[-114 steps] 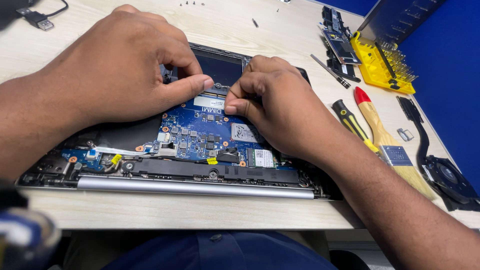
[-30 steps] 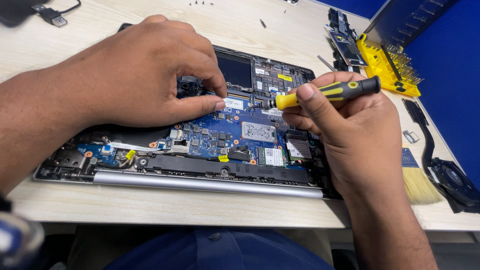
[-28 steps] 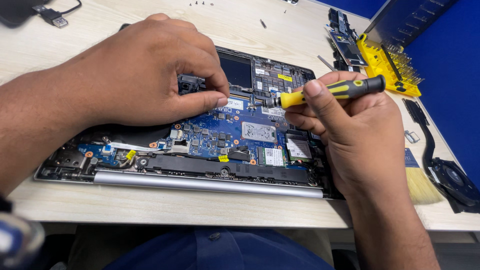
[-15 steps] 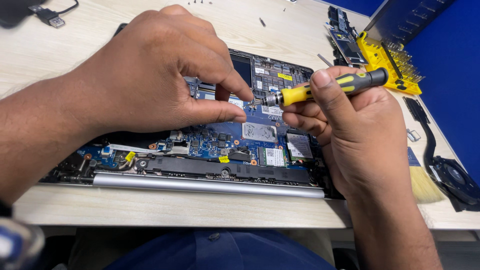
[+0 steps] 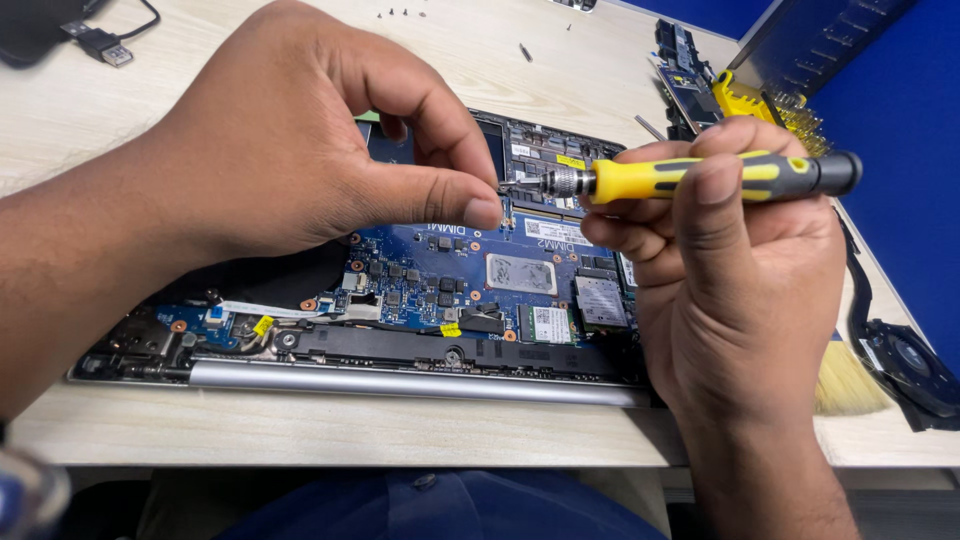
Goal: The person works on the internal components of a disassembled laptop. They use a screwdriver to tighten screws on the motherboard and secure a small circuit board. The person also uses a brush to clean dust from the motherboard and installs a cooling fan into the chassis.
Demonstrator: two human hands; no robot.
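A yellow-and-black screwdriver [image 5: 690,178] is being gripped by the right hand [image 5: 735,300], fingers curled shut around the handle, thumb laid over the top. The tool is being held nearly level above the opened laptop [image 5: 400,330], metal tip pointing left. The tip is being met by the left hand [image 5: 300,150] — thumb and forefinger pinched close together right at the bit; whether something tiny is being held between them cannot be told. The remaining left fingers are being kept curled over the upper part of the board.

The laptop is lying on the pale wooden counter [image 5: 300,430] with its bottom cover off, the blue motherboard [image 5: 450,275] being exposed, silver hinge bar [image 5: 400,380] running along the near edge. A silver chip [image 5: 520,273] is being shown at the board's centre, two small cards just right of it, near the right hand.

A brush [image 5: 850,380] with pale bristles is lying on the counter, partly hidden behind the right wrist. A black fan [image 5: 915,365] is sitting at the right edge — just beyond the brush. A yellow bit holder [image 5: 745,100] is resting behind the screwdriver, far right. Loose screws [image 5: 395,13] are scattered at the far side; a cable plug [image 5: 100,45] is lying top left.
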